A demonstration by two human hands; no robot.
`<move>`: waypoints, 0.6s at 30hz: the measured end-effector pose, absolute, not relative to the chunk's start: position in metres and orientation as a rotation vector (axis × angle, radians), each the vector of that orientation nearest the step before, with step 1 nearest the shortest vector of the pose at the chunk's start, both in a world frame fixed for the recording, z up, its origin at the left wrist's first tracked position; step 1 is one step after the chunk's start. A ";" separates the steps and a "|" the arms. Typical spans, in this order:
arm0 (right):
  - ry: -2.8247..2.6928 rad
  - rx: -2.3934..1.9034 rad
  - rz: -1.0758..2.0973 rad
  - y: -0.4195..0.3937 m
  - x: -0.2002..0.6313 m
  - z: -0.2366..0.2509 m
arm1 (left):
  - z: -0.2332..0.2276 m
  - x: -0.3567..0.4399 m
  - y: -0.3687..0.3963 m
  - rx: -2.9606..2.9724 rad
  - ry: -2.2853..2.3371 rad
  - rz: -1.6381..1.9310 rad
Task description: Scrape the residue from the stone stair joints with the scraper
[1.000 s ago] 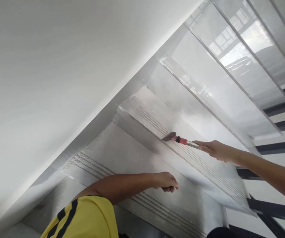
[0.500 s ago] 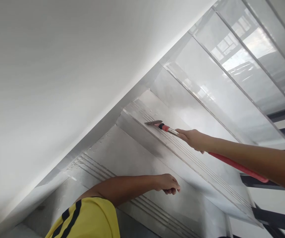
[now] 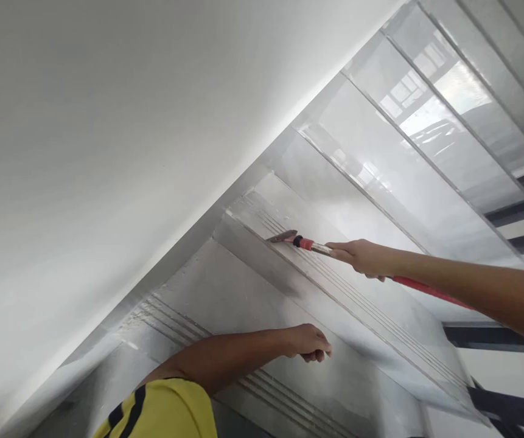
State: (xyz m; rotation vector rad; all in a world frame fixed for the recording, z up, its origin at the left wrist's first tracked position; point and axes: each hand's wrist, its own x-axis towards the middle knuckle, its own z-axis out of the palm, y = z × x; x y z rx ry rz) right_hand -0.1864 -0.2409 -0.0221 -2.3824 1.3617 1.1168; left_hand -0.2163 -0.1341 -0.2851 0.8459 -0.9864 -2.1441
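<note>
Overhead, right hand point(image 3: 363, 257) presses scraper point(image 3: 305, 243) against unlabelled stair tread point(image 3: 371, 316).

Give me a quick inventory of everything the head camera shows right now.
scraper: one, red handle with metal blade, blade on the grooved edge of the upper step
steps: several, grey-white, dusty near the hands, glossy farther up
wall: one, white, along the left side of the stairs
railing bars: several, dark, at the right edge
sleeve: one, yellow with black stripes, bottom
left hand: one, curled fist resting on the lower step
right hand: one, gripping the scraper handle
</note>
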 end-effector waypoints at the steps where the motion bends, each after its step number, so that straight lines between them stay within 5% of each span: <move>1: 1.370 -2.393 1.095 -0.244 -0.179 -0.022 | -0.285 -0.219 -0.134 0.844 -0.993 -2.146; 7: 1.397 -2.446 0.917 -0.264 -0.114 -0.032 | -0.277 -0.225 -0.134 0.857 -1.022 -2.140; 18: 1.411 -2.371 0.970 -0.273 -0.167 -0.024 | -0.269 -0.215 -0.127 0.879 -1.024 -2.140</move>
